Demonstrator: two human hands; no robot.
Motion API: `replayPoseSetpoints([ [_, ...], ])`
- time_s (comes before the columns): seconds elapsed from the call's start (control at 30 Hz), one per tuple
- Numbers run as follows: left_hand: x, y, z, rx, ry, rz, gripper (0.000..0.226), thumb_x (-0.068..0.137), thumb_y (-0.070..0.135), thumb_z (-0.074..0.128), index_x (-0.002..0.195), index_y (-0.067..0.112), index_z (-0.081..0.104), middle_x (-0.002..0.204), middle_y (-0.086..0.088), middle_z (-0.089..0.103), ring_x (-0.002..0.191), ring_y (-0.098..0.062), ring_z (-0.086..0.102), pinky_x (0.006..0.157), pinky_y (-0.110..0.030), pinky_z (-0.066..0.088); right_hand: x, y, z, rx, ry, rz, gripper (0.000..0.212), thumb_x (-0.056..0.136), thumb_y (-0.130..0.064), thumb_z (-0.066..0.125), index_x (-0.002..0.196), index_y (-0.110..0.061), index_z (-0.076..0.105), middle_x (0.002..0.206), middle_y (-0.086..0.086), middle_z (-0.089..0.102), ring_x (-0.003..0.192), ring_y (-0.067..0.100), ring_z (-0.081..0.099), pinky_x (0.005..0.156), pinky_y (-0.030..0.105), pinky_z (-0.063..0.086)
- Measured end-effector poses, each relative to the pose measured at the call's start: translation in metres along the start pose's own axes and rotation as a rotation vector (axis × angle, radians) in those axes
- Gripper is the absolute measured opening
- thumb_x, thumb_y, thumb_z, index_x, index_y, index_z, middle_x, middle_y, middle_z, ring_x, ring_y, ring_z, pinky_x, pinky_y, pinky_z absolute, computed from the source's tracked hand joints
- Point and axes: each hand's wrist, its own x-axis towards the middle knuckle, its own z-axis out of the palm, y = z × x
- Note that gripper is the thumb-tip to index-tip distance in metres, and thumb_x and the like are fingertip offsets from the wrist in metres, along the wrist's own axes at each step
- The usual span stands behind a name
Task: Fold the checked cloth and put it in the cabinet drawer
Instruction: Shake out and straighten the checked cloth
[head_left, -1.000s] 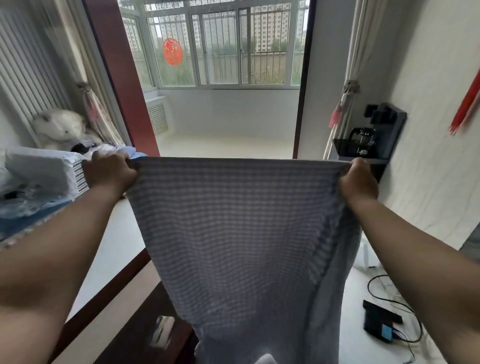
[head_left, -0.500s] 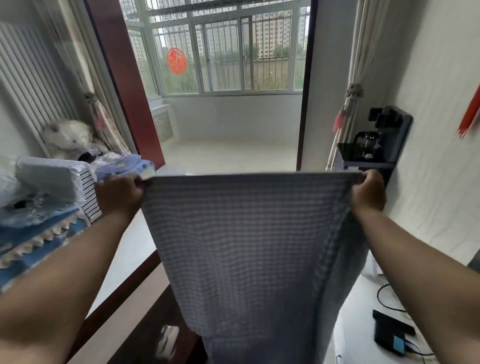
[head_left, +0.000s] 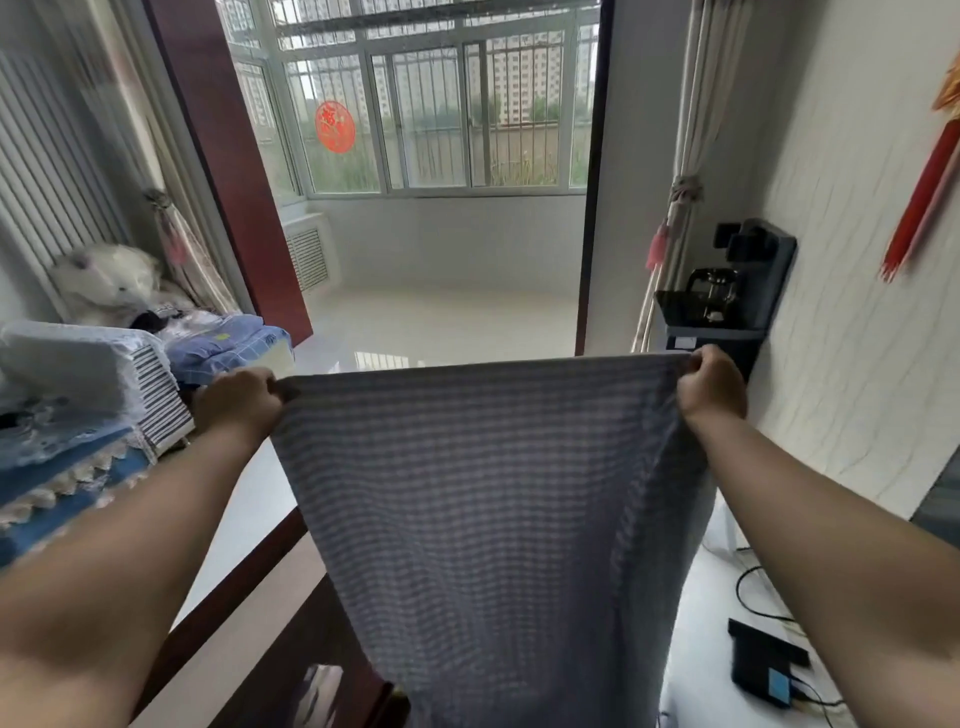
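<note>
The checked cloth (head_left: 483, 499), grey-blue with fine white lines, hangs spread out in front of me at arm's length. My left hand (head_left: 236, 402) grips its top left corner and my right hand (head_left: 711, 387) grips its top right corner. The top edge is stretched almost straight between them. The cloth narrows downward and its lower end runs out of the bottom of the frame. A dark glossy wooden surface (head_left: 311, 654) lies below the cloth at lower left; I cannot tell whether it is the cabinet. No drawer is visible.
Stacked bedding and a white plush toy (head_left: 111, 280) sit at left. A dark water dispenser (head_left: 727, 296) stands against the right wall, with cables and a black box (head_left: 763, 660) on the floor below. Ahead is a doorway to a tiled balcony (head_left: 441, 322).
Both hands have lowered the cloth's top edge in the view, and the camera has tilted up a little, showing more of the window.
</note>
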Motion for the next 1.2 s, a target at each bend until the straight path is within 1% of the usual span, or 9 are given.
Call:
replayPoseSetpoints([
  [0.17, 0.011, -0.001, 0.0, -0.005, -0.066, 0.038, 0.027, 0.082, 0.042, 0.064, 0.089, 0.017, 0.073, 0.1, -0.022, 0.064, 0.104, -0.041, 0.055, 0.086, -0.047, 0.05, 0.005, 0.006, 0.0, -0.016, 0.017, 0.004, 0.014, 0.088, -0.004, 0.046, 0.097, -0.001, 0.056, 0.109, 0.026, 0.06, 0.097, 0.041, 0.058, 0.074, 0.033, 0.038],
  [0.3, 0.016, -0.004, 0.006, -0.119, -0.103, 0.074, 0.029, 0.079, 0.047, 0.066, 0.08, 0.019, 0.074, 0.113, -0.019, 0.054, 0.122, -0.037, 0.04, 0.099, -0.047, 0.037, 0.005, 0.012, -0.001, 0.017, 0.054, 0.103, 0.021, 0.088, -0.004, 0.044, 0.105, -0.001, 0.055, 0.117, 0.026, 0.057, 0.105, 0.041, 0.056, 0.085, 0.039, 0.044],
  [0.4, 0.003, 0.012, -0.004, -0.613, -0.212, 0.067, 0.028, 0.083, 0.025, 0.071, 0.074, -0.001, 0.066, 0.083, -0.016, 0.059, 0.084, -0.027, 0.055, 0.079, -0.035, 0.042, 0.008, 0.011, -0.005, 0.046, 0.083, 0.203, 0.026, 0.088, -0.008, 0.045, 0.112, -0.002, 0.054, 0.127, 0.024, 0.05, 0.112, 0.042, 0.053, 0.095, 0.041, 0.041],
  [0.47, -0.006, 0.033, -0.012, -0.779, -0.271, 0.049, 0.029, 0.086, 0.022, 0.068, 0.067, 0.004, 0.057, 0.064, -0.005, 0.05, 0.061, -0.015, 0.044, 0.059, -0.027, 0.038, 0.006, 0.004, -0.005, 0.028, 0.091, 0.154, 0.025, 0.089, -0.011, 0.046, 0.111, -0.001, 0.054, 0.133, 0.022, 0.04, 0.11, 0.041, 0.053, 0.099, 0.04, 0.039],
  [0.6, -0.013, 0.079, -0.015, -0.84, -0.238, 0.06, 0.03, 0.083, 0.026, 0.068, 0.063, 0.006, 0.058, 0.064, -0.007, 0.05, 0.059, -0.015, 0.046, 0.056, -0.026, 0.042, -0.015, -0.009, 0.006, 0.025, 0.145, -0.02, 0.024, 0.094, -0.018, 0.045, 0.108, 0.0, 0.054, 0.133, 0.022, 0.038, 0.106, 0.036, 0.052, 0.088, 0.037, 0.041],
  [0.8, -0.023, 0.151, -0.013, -1.007, -0.344, -0.068, 0.014, 0.08, 0.019, 0.066, 0.077, 0.005, 0.065, 0.077, -0.014, 0.059, 0.071, -0.025, 0.059, 0.071, -0.044, 0.059, -0.069, -0.034, 0.028, 0.215, 0.12, -0.159, 0.017, 0.095, -0.017, 0.046, 0.093, -0.004, 0.056, 0.097, 0.018, 0.063, 0.09, 0.033, 0.058, 0.071, 0.035, 0.039],
  [0.9, -0.033, 0.188, -0.02, -1.022, -0.405, 0.011, 0.017, 0.074, 0.023, 0.072, 0.069, 0.01, 0.064, 0.07, -0.008, 0.059, 0.068, -0.023, 0.059, 0.07, -0.049, 0.058, -0.097, -0.055, 0.036, 0.278, 0.007, -0.295, 0.011, 0.094, -0.021, 0.052, 0.089, -0.011, 0.054, 0.082, 0.009, 0.062, 0.075, 0.027, 0.06, 0.067, 0.038, 0.049],
  [1.03, -0.06, 0.228, -0.029, -0.958, -0.57, 0.181, 0.028, 0.074, 0.035, 0.077, 0.074, 0.009, 0.067, 0.067, -0.004, 0.061, 0.066, -0.02, 0.063, 0.066, -0.038, 0.059, -0.115, -0.082, 0.034, 0.399, -0.207, -0.373, 0.01, 0.093, -0.02, 0.056, 0.095, -0.012, 0.053, 0.075, -0.004, 0.056, 0.062, 0.011, 0.053, 0.053, 0.01, 0.04],
  [1.2, -0.066, 0.218, -0.021, -1.018, -0.733, 0.153, 0.031, 0.083, 0.035, 0.07, 0.085, 0.003, 0.069, 0.08, -0.013, 0.069, 0.076, -0.023, 0.069, 0.077, -0.035, 0.06, -0.106, -0.088, 0.019, 0.397, -0.709, -0.315, 0.081, 0.089, -0.011, 0.062, 0.148, -0.029, 0.009, 0.075, 0.002, 0.059, 0.064, 0.016, 0.063, 0.052, 0.015, 0.053],
])
